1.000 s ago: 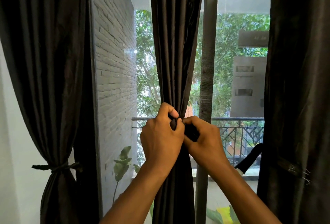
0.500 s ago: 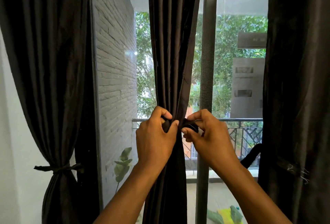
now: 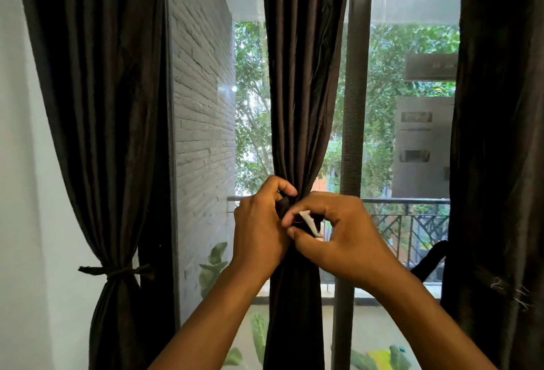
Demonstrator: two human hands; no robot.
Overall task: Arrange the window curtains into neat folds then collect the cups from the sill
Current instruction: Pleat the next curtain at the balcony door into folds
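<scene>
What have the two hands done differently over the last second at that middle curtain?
The right hand has turned the tie strap so its pale underside now shows, and pinches it closer to the left hand, which keeps its grip on the gathered middle curtain. The view shifted slightly. The left curtain stays tied back; the right curtain hangs as before.

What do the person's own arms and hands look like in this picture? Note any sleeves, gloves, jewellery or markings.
Both forearms are bare up to the bottom edge of the picture, with no sleeves in view. The left hand and the right hand wear no gloves. No rings, watch, bracelets or markings show on either hand or wrist. The upper arms are out of view.
</scene>
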